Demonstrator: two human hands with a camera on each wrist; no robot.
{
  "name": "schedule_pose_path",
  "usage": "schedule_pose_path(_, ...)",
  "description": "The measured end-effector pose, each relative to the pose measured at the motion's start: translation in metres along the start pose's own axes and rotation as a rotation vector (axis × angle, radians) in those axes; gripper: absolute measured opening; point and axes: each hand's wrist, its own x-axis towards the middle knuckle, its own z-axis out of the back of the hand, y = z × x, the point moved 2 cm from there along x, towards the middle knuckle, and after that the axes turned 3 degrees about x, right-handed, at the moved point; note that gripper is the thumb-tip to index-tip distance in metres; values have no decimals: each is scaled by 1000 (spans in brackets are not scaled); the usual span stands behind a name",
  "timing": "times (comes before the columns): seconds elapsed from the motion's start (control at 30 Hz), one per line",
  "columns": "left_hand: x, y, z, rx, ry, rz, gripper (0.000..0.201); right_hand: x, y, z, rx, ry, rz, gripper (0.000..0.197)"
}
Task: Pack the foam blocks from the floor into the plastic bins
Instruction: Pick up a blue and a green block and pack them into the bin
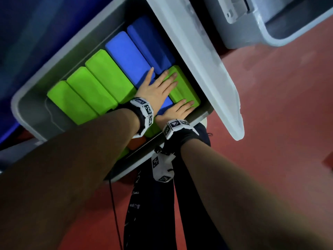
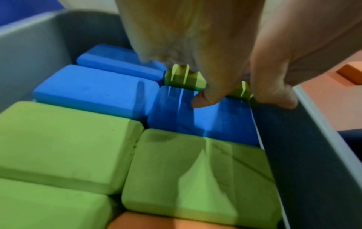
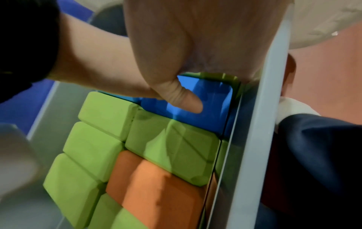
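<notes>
Both our hands — left hand (image 1: 156, 87), right hand (image 1: 177, 110) — lie spread flat, pressing a green block (image 1: 185, 91) into the gray bin (image 1: 59, 56).

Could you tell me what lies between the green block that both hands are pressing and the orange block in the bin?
In the right wrist view, a blue block and then another green block lie between the pressed green block and the orange block.

Red floor (image 1: 270, 123) filling the 3 to 6 o'clock area, dark trousers (image 1: 153, 204) at 6 o'clock, thin black cord (image 1: 113, 204) hanging just left of them, blue mat (image 1: 36, 42) at 10 o'clock
</notes>
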Motion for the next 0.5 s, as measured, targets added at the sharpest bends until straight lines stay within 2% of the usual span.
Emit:
schedule_pose_path(0.07,-2,1,7,-4,27,21,84,13,-3,3,71,73,69,36)
schedule_pose_path(0.17,-3,2,19,87,44,-48,74,2,-2,21,-32,-95,72,40)
schedule_pose_path(0.2,-4,0,23,108,57,-69,68,-5,-5,24,-18,-61,92,45)
schedule_pose_path(0.23,-5,-2,27,124,71,-79,64,-8,-4,30,-3,79,80,53)
schedule_pose_path(0.27,-5,-3,31,133,87,-81,63,-9,-7,27,-84,287,67,63)
schedule_pose_path(0.3,-5,-3,32,135,99,-81,63,-8,-9,24,-55,486,23,73)
schedule_pose_path(0.33,-3,-2,30,128,102,-85,65,-3,-13,20,15,449,-34,82)
schedule_pose_path(0.4,1,3,26,111,102,-114,68,8,-13,23,-57,239,10,92)
schedule_pose_path(0.47,4,7,23,100,130,-141,64,1,-8,21,-111,490,-1,80)
schedule_pose_path(0.5,7,8,23,96,152,-150,62,-1,-7,18,-108,480,-20,74)
